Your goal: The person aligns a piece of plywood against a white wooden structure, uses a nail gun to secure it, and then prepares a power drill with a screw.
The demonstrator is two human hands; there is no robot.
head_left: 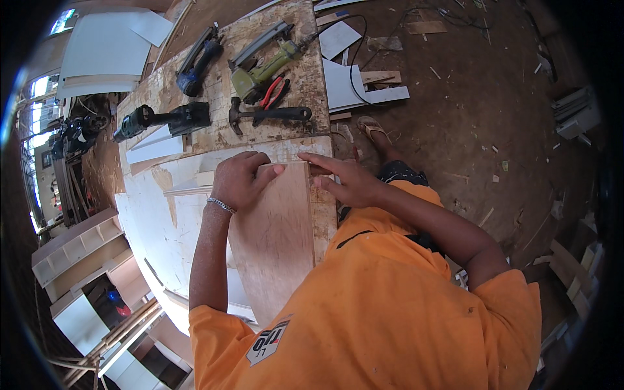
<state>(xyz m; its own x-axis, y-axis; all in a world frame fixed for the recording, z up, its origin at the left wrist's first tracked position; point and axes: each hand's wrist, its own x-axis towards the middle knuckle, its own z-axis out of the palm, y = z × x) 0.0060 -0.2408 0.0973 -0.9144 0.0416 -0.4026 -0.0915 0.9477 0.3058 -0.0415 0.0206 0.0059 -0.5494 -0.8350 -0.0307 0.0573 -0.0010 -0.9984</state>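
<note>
A brown plywood panel (276,234) stands in front of me on the workbench (195,91), its top edge near the middle of the view. My left hand (239,180) is curled over the panel's upper left corner, a metal bracelet on the wrist. My right hand (344,179) rests at the upper right edge, index finger stretched left along the top toward the left hand's fingertips. White laminated boards (156,214) lie under and left of the panel. My orange shirt hides the panel's lower end.
On the bench beyond lie a hammer (266,114), red pliers (274,92), a green nail gun (263,65), a blue power tool (198,58) and a dark router-like tool (162,120). White offcuts (354,91) and scraps litter the dirt floor at right. Shelf units (78,253) stand at left.
</note>
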